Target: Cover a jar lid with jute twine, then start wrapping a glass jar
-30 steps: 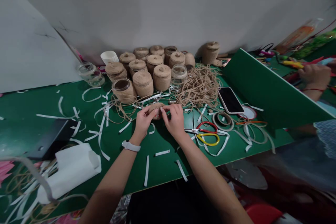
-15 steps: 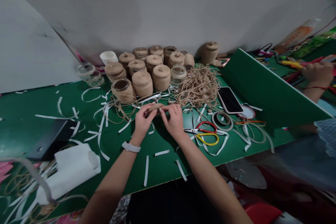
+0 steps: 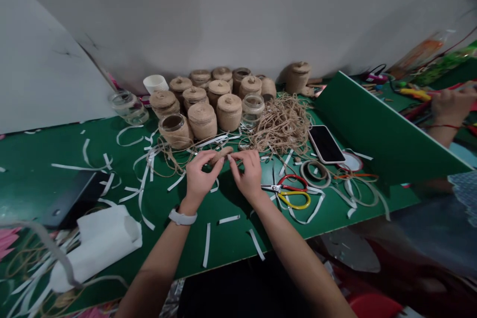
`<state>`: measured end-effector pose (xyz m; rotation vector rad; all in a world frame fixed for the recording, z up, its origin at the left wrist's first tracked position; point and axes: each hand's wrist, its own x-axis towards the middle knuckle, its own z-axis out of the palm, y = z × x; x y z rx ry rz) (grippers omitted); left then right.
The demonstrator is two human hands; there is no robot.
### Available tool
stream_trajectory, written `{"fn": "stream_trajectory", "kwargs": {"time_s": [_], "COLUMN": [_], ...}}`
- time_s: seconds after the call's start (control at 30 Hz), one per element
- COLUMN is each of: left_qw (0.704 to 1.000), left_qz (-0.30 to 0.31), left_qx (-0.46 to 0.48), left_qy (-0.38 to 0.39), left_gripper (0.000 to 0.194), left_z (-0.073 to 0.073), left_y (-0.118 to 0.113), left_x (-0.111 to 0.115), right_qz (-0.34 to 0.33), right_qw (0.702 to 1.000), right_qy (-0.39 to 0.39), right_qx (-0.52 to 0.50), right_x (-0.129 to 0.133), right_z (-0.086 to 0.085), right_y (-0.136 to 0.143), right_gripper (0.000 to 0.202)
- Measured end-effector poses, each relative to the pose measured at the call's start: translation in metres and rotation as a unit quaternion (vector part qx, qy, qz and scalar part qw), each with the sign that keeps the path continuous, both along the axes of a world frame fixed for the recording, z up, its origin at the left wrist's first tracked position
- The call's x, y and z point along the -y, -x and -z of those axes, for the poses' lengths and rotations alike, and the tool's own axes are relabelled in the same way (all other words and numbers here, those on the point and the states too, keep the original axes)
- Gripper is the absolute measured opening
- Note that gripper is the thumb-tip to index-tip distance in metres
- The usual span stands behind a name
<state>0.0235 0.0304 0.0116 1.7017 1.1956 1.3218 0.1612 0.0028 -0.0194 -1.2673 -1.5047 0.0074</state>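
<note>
My left hand pinches a small brown twine-covered piece, round like a jar lid, between thumb and fingers. Close beside its right edge, my right hand has thumb and forefinger pressed together; what lies between these fingertips is too small to make out. Just beyond my hands stand a twine-wrapped jar with an uncovered mouth and a lidded twine-wrapped jar. A loose heap of jute twine lies beyond my right hand. Scissors with one red and one yellow handle rest to its right.
More wrapped jars, clear glass jars and paper cups line the wall. Right of the twine are a phone, tape rolls and a green board. White strips litter the table. A co-worker's hand shows far right.
My hands have drawn slightly apart, the left one shifting a little to the left. The twine-covered piece is now tilted, and my right fingertips have come away from its middle.
</note>
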Motion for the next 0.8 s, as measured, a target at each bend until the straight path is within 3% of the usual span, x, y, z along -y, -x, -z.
{"fn": "stream_trajectory", "kwargs": {"time_s": [0.13, 0.23, 0.4, 0.8], "left_qw": [0.965, 0.931, 0.913, 0.907], "left_qz": [0.023, 0.029, 0.046, 0.064], "left_qx": [0.179, 0.256, 0.281, 0.302], "left_qy": [0.192, 0.260, 0.293, 0.286], "left_gripper": [0.026, 0.030, 0.031, 0.028], "left_z": [0.007, 0.010, 0.013, 0.023], "left_y": [-0.009, -0.013, -0.013, -0.011], "left_x": [-0.001, 0.000, 0.001, 0.004], "right_qz": [-0.001, -0.007, 0.007, -0.009], "right_qw": [1.000, 1.000, 0.999, 0.998], "right_qy": [0.003, 0.025, 0.042, 0.066], "right_qx": [0.003, 0.006, 0.010, 0.019], "right_x": [-0.001, -0.002, -0.003, -0.001], "right_z": [-0.001, -0.001, 0.000, 0.000], "right_y": [0.000, 0.000, 0.000, 0.000], "right_gripper": [0.008, 0.010, 0.011, 0.012]}}
